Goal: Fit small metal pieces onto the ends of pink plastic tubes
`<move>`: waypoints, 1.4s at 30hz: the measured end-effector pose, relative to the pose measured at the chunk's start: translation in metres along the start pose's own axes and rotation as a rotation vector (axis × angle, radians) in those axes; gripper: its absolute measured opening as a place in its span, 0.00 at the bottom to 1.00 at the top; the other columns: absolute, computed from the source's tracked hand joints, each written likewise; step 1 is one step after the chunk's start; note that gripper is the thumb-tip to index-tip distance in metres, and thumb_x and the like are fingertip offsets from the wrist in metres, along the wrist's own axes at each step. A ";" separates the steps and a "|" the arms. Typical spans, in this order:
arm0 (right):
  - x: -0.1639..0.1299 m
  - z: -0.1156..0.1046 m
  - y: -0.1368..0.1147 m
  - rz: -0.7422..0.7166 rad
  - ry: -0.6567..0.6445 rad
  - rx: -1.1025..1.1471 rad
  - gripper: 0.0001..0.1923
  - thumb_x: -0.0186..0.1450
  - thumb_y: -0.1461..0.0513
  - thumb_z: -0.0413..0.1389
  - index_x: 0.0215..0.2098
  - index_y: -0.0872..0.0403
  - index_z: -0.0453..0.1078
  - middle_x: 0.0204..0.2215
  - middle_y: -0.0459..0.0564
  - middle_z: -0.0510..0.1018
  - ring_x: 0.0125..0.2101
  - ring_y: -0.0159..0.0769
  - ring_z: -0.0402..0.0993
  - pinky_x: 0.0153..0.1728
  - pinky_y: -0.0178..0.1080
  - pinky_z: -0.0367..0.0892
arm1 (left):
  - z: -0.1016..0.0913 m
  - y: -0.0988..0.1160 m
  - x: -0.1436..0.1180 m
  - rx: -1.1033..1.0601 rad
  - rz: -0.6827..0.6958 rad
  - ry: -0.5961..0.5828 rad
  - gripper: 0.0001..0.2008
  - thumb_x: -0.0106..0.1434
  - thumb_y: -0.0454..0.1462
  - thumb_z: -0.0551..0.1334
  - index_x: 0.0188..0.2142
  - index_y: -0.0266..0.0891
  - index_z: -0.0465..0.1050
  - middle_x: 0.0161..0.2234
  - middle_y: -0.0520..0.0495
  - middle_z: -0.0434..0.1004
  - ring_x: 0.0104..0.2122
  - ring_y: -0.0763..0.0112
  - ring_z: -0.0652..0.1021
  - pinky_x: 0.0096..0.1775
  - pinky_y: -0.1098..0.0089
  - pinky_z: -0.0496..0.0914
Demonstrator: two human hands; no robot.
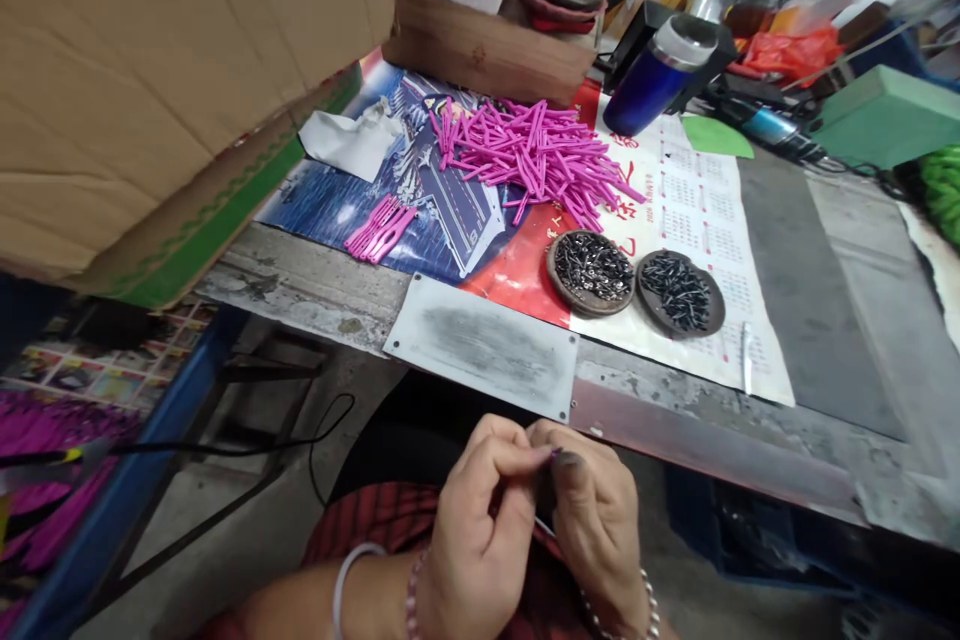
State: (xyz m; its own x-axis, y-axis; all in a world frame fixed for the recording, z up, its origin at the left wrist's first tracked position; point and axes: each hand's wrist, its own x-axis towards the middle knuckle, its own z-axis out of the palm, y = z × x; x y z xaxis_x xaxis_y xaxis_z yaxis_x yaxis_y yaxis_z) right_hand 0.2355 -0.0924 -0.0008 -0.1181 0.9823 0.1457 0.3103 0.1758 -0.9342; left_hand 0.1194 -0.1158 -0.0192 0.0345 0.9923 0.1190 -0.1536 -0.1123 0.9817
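My left hand (487, 530) and my right hand (596, 520) meet over my lap, just in front of the table edge. Both are closed, thumbs and fingers pinched together. A tiny dark purple bit shows between the thumb tips; the rest is hidden by the fingers. Beyond them lies a pale plate (484, 340) with a dark smudged middle, fixed at the table edge. Farther back is a heap of pink sticks (536, 160), with a small group of pink slotted pieces (381, 228) to its left. Two shallow bowls hold small metal parts (592, 270) and thin black parts (681, 290).
A large cardboard box (187, 70) stands at the left. A wooden board (487, 50) lies behind the heap. At the back right are a blue tumbler (645, 90), a green box (889, 120) and a dark cylindrical tool (772, 125). A white sliver (746, 358) lies near the right bowl.
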 end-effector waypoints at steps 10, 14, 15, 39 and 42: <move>-0.008 -0.008 0.005 -0.034 0.036 0.126 0.03 0.70 0.61 0.56 0.39 0.51 0.66 0.34 0.47 0.72 0.34 0.35 0.71 0.34 0.36 0.71 | 0.002 0.006 0.002 0.039 0.028 0.058 0.12 0.70 0.26 0.56 0.44 0.44 0.72 0.38 0.51 0.71 0.38 0.73 0.77 0.42 0.76 0.73; -0.009 -0.005 0.014 -0.258 0.226 -0.127 0.06 0.72 0.64 0.54 0.35 0.52 0.67 0.27 0.45 0.72 0.29 0.35 0.70 0.32 0.37 0.67 | 0.006 0.006 0.000 0.059 0.050 0.042 0.12 0.70 0.27 0.56 0.45 0.43 0.73 0.38 0.50 0.71 0.37 0.73 0.76 0.42 0.77 0.73; -0.009 -0.004 0.016 -0.307 0.245 -0.169 0.10 0.73 0.64 0.52 0.32 0.52 0.67 0.25 0.45 0.71 0.27 0.35 0.69 0.30 0.37 0.65 | 0.007 0.007 -0.001 0.058 0.057 0.039 0.12 0.70 0.27 0.56 0.45 0.43 0.73 0.37 0.50 0.72 0.37 0.73 0.76 0.41 0.77 0.73; -0.002 -0.006 -0.002 -0.005 -0.056 0.185 0.15 0.75 0.57 0.52 0.30 0.52 0.66 0.26 0.43 0.67 0.26 0.31 0.64 0.27 0.33 0.61 | -0.004 0.011 0.001 0.074 0.047 0.035 0.13 0.71 0.26 0.55 0.44 0.44 0.73 0.38 0.51 0.72 0.36 0.74 0.76 0.41 0.80 0.73; -0.001 -0.005 0.002 0.009 -0.089 0.269 0.20 0.75 0.50 0.50 0.29 0.52 0.62 0.27 0.44 0.67 0.26 0.31 0.64 0.28 0.34 0.60 | -0.002 0.012 0.002 0.073 0.033 0.043 0.12 0.71 0.27 0.56 0.43 0.45 0.73 0.36 0.52 0.71 0.34 0.75 0.75 0.36 0.81 0.72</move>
State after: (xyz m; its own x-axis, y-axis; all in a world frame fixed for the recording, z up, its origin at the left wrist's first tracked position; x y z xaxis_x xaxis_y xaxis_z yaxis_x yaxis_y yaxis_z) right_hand 0.2413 -0.0922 -0.0012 -0.2025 0.9720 0.1193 0.0511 0.1321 -0.9899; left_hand 0.1158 -0.1155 -0.0071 -0.0119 0.9892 0.1463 -0.0815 -0.1468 0.9858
